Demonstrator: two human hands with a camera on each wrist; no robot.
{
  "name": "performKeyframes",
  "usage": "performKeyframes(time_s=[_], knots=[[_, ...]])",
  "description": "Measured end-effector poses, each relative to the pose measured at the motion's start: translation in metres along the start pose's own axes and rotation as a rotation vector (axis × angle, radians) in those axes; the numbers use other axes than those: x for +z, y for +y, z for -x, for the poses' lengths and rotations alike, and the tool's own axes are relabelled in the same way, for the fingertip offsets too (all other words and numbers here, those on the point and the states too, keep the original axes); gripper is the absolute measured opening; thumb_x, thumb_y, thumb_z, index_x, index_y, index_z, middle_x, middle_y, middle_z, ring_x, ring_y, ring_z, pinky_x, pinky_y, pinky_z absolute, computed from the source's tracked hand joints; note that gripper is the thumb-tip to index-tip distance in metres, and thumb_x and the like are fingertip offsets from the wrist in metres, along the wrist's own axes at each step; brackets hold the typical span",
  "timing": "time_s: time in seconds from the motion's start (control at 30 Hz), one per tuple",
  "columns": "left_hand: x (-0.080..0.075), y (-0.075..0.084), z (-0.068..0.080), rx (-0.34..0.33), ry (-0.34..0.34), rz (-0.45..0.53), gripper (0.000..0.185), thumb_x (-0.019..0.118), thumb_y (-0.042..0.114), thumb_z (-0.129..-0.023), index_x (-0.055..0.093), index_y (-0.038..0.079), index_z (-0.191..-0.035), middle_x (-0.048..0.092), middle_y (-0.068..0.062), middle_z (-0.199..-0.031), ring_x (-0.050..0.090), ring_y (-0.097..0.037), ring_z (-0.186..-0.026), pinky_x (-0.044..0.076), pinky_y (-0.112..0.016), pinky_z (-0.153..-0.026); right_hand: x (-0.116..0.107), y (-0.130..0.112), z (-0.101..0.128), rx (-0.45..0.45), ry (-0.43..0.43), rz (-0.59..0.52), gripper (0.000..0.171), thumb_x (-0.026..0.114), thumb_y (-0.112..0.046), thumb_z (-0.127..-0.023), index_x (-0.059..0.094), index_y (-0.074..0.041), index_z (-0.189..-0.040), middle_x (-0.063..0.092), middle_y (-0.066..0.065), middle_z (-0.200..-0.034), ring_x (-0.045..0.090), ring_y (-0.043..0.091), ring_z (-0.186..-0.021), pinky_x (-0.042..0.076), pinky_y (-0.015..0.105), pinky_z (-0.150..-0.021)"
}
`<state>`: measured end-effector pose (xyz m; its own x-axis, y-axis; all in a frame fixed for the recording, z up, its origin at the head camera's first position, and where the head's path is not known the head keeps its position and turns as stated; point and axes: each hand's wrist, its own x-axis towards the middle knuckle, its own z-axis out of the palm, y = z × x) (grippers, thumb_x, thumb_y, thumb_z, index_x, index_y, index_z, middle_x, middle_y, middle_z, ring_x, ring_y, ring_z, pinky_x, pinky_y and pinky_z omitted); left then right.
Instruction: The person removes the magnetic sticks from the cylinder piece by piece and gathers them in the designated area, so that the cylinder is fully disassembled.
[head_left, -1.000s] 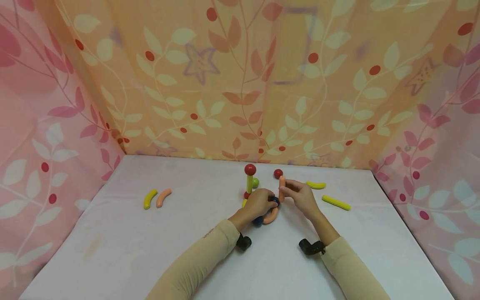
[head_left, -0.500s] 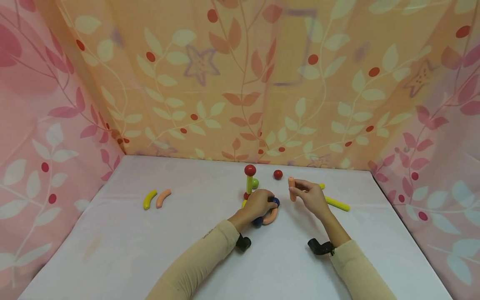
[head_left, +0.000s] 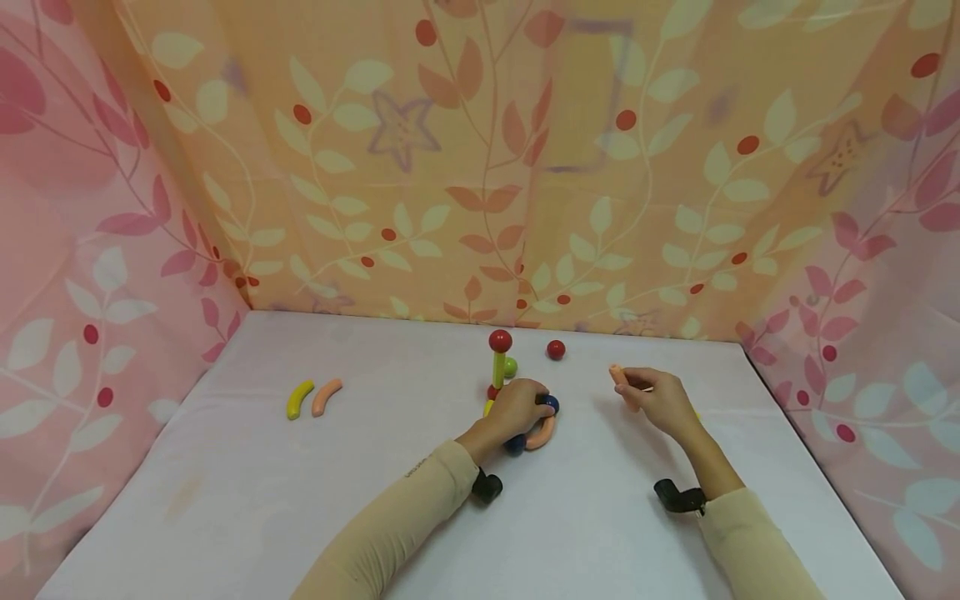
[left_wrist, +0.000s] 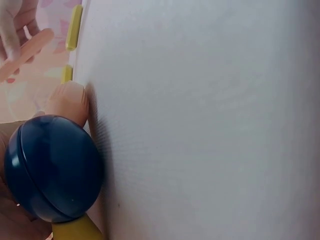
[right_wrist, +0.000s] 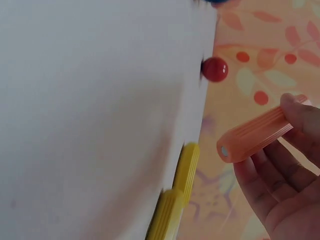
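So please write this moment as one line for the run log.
left hand: grips blue ball of toy structure | right hand: holds orange stick above table | loose red ball: on table

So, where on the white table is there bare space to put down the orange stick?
The near half of the table is bare, and so is the stretch between the yellow and orange curved pieces and the left hand. It is crowded around the standing yellow post, and yellow sticks lie beyond the right hand, which holds the orange stick.

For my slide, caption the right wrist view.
Right hand holds an orange ribbed stick above two yellow sticks and a red ball.
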<state>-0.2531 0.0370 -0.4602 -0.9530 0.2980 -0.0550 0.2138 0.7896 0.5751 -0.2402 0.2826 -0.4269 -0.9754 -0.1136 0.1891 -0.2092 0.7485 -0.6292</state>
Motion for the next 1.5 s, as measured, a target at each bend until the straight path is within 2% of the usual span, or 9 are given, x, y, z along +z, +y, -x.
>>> performKeyframes(time_s=[0.13, 0.27, 0.4, 0.63, 0.87, 1.03, 1.27, 1.5], knots=[[-0.001, 0.001, 0.001, -0.004, -0.005, -0.005, 0.035, 0.07, 0.029, -0.09, 0.069, 0.014, -0.122, 0.069, -0.001, -0.121, 0.061, -0.017, -0.114, 0.05, -0.034, -0.1, -0.01, 0.012, 0.003, -0.005, -0.023, 0.076, 0.035, 0.071, -0.018, -0.089, 0.068, 0.004, -0.115, 0.072, 0.02, -0.099, 0.066, 0.032, -0.09, 0.052, 0.026, -0.067], [-0.001, 0.001, 0.0, -0.006, -0.007, -0.005, 0.035, 0.07, 0.029, -0.09, 0.069, 0.014, -0.122, 0.069, -0.001, -0.121, 0.061, -0.017, -0.114, 0.05, -0.034, -0.1, -0.017, 0.024, 0.006, -0.019, -0.056, 0.181, 0.034, 0.07, -0.021, -0.09, 0.07, 0.005, -0.112, 0.072, 0.017, -0.093, 0.066, 0.029, -0.085, 0.055, 0.04, -0.074], [-0.001, 0.001, -0.001, -0.004, -0.011, 0.005, 0.035, 0.069, 0.029, -0.09, 0.069, 0.013, -0.122, 0.069, -0.001, -0.121, 0.061, -0.017, -0.114, 0.05, -0.034, -0.1, -0.022, 0.032, 0.009, 0.009, -0.122, 0.255, 0.039, 0.066, -0.03, -0.093, 0.07, 0.004, -0.112, 0.073, 0.018, -0.097, 0.066, 0.032, -0.09, 0.053, 0.051, -0.082], [-0.002, 0.001, -0.001, -0.008, -0.018, 0.033, 0.036, 0.07, 0.029, -0.09, 0.069, 0.013, -0.122, 0.069, -0.002, -0.12, 0.061, -0.017, -0.113, 0.05, -0.035, -0.1, -0.028, 0.039, 0.014, 0.086, -0.256, 0.358, 0.045, 0.062, -0.035, -0.094, 0.071, 0.006, -0.109, 0.071, 0.022, -0.1, 0.063, 0.031, -0.088, 0.051, 0.053, -0.082], [-0.002, 0.002, -0.001, -0.016, -0.019, 0.026, 0.036, 0.07, 0.03, -0.09, 0.069, 0.014, -0.122, 0.069, -0.002, -0.121, 0.061, -0.017, -0.114, 0.05, -0.035, -0.1, -0.032, 0.045, 0.015, 0.155, -0.372, 0.411, 0.033, 0.067, -0.018, -0.088, 0.069, 0.006, -0.109, 0.068, 0.025, -0.104, 0.061, 0.031, -0.089, 0.049, 0.054, -0.083], [-0.003, 0.003, 0.0, -0.02, -0.022, 0.034, 0.035, 0.07, 0.029, -0.09, 0.069, 0.013, -0.122, 0.069, -0.002, -0.12, 0.061, -0.017, -0.114, 0.05, -0.035, -0.1, -0.031, 0.048, 0.015, 0.17, -0.377, 0.416, 0.031, 0.069, -0.016, -0.084, 0.07, 0.005, -0.107, 0.069, 0.022, -0.101, 0.061, 0.03, -0.087, 0.05, 0.053, -0.083], [-0.003, 0.003, -0.001, -0.028, -0.035, 0.025, 0.035, 0.07, 0.029, -0.09, 0.069, 0.013, -0.122, 0.069, -0.002, -0.121, 0.062, -0.017, -0.113, 0.051, -0.035, -0.1, -0.029, 0.049, 0.016, 0.187, -0.38, 0.413, 0.036, 0.071, -0.023, -0.086, 0.07, 0.005, -0.108, 0.069, 0.02, -0.098, 0.06, 0.027, -0.084, 0.049, 0.052, -0.081], [-0.004, 0.003, -0.001, -0.009, -0.04, 0.007, 0.036, 0.071, 0.028, -0.089, 0.069, 0.013, -0.122, 0.069, -0.003, -0.121, 0.062, -0.017, -0.111, 0.051, -0.034, -0.098, -0.029, 0.046, 0.017, 0.173, -0.367, 0.419, 0.034, 0.07, -0.022, -0.086, 0.07, 0.005, -0.107, 0.069, 0.019, -0.096, 0.06, 0.028, -0.084, 0.05, 0.052, -0.081]])
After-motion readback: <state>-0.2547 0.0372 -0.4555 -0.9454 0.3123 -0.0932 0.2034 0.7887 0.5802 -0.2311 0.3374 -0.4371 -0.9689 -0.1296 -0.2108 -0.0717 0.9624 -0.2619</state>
